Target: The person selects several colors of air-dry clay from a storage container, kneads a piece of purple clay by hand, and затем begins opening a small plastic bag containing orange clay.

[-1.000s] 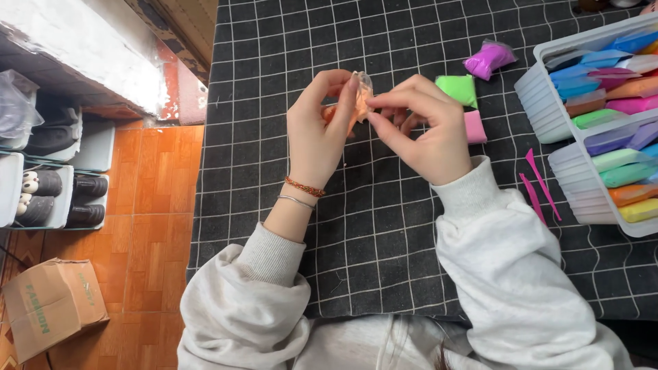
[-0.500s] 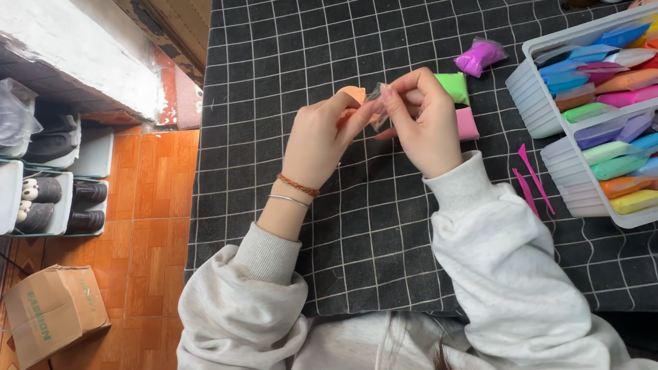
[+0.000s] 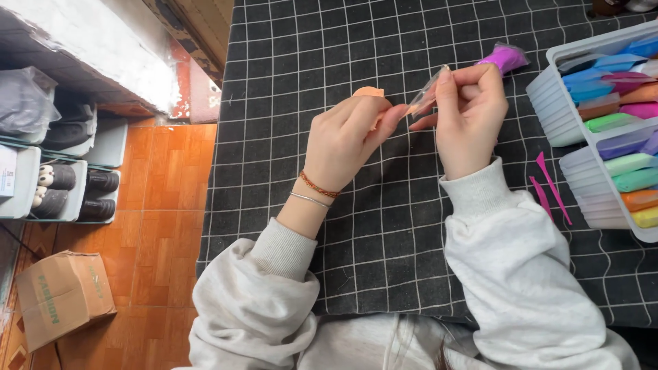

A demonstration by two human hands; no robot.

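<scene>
My left hand (image 3: 346, 137) pinches a small lump of orange clay (image 3: 369, 92) between thumb and fingers above the black checked cloth (image 3: 384, 240). My right hand (image 3: 469, 113) grips a thin clear plastic wrapper (image 3: 426, 94) that stretches from its fingertips toward the left thumb. Both hands are raised just over the cloth, a few centimetres apart. A wrapped purple clay piece (image 3: 506, 56) lies right behind my right hand.
Two white trays (image 3: 589, 171) of coloured clay bars stand at the right edge. Pink modelling tools (image 3: 548, 185) lie on the cloth beside them. Left of the table are an orange tiled floor, shoe racks (image 3: 62, 171) and a cardboard box (image 3: 62, 294).
My hands have drawn apart: the right one moved right with the clear wrapper, peeling it off the orange clay that stays in the left. The green and pink pieces are now hidden.
</scene>
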